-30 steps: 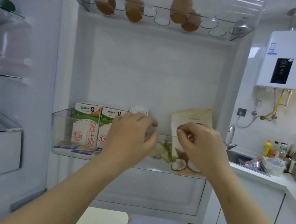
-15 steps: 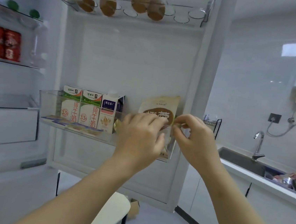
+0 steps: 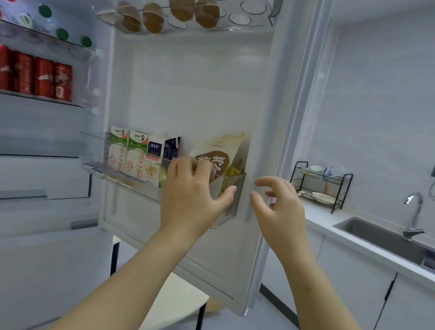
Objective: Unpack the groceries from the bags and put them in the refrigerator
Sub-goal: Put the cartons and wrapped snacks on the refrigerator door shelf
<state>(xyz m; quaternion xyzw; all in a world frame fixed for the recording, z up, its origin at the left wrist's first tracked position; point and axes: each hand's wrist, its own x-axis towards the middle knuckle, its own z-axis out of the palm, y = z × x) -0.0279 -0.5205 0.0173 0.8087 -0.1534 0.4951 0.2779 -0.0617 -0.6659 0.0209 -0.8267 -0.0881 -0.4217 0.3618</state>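
The refrigerator door stands open with a clear door bin [image 3: 231,193] at mid height. In the bin stand two green-and-white milk cartons [image 3: 127,152], a blue-and-white carton [image 3: 162,151] and a tan snack pouch [image 3: 221,152] with brown lettering. My left hand [image 3: 194,192] is in front of the bin, fingertips against the pouch's lower part, thumb spread toward the bin's right end. My right hand [image 3: 277,200] hovers empty just right of the door edge, fingers loosely bent, holding nothing.
Brown eggs [image 3: 182,2] sit in the door's top rack. Red cans [image 3: 27,75] line a shelf inside the fridge, bottles with coloured caps above. A white stool [image 3: 177,303] stands below the door. To the right are a counter, sink [image 3: 380,235], tap and black dish rack [image 3: 321,184].
My right hand has let go of the pouch and drawn back to the right, past the door edge. My left hand stays at the bin. The view has swung left, showing more fridge interior.
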